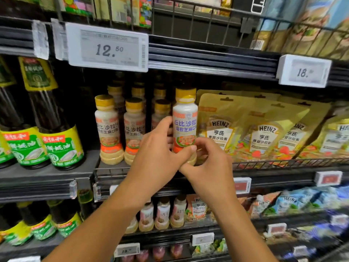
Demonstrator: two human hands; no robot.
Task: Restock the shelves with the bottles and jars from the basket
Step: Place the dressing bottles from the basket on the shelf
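Now the sauce bottle [185,118] stands mid-frame at the shelf's front. The left hand [160,154] wraps it, and the right hand [209,167] curls fingers round its bottom. Matching bottles [106,129] stand left, gold pouches [264,133] crowd right.

One wide-angle view from the person's head faces a shop shelf [47,178] squarely and tips slightly down. It is near enough that the 12.50 price tag [108,49] looms at the upper left. The left hand [158,154] and right hand [209,167] come up from the bottom edge, meeting mid-frame on a dressing bottle [185,125]. Shelf rails bow towards the edges.
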